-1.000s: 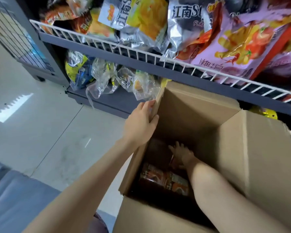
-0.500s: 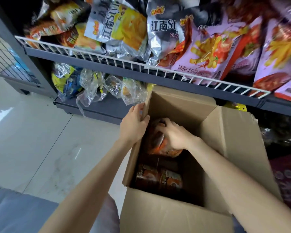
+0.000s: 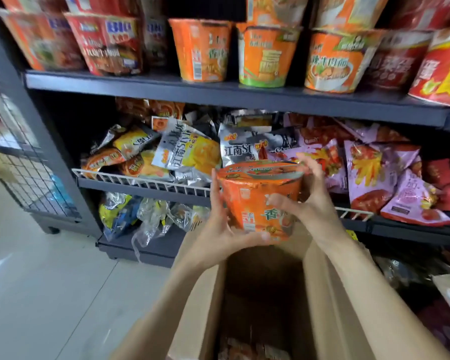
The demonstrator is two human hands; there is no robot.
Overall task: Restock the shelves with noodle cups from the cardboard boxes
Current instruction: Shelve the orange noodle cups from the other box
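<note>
Since half a second ago, the orange shrink-wrapped noodle cup (image 3: 260,198) has come up out of the open brown cardboard box (image 3: 203,307) and the left hand (image 3: 218,229) has left the box flap to join the right hand (image 3: 309,203) on it. The view has also lifted, so a higher shelf now shows.

Both hands hold the cup upright in the air, above the box opening and in front of the middle shelf. The left hand cups its left side and base, fingers spread upward along the wall and thumb curled under the bottom edge. The right hand grips the right side, fingers curled round the rim and thumb pressed on the front label.

Deep in the box, more orange packs (image 3: 252,349) are dimly visible.

The dark grey top shelf (image 3: 218,92) carries a row of orange and red noodle cups (image 3: 203,50) standing upright. Below it, a shelf with a white wire rail (image 3: 140,181) holds a jumble of silver, yellow and pink snack bags (image 3: 187,154). The floor (image 3: 50,294) is pale tile.
</note>
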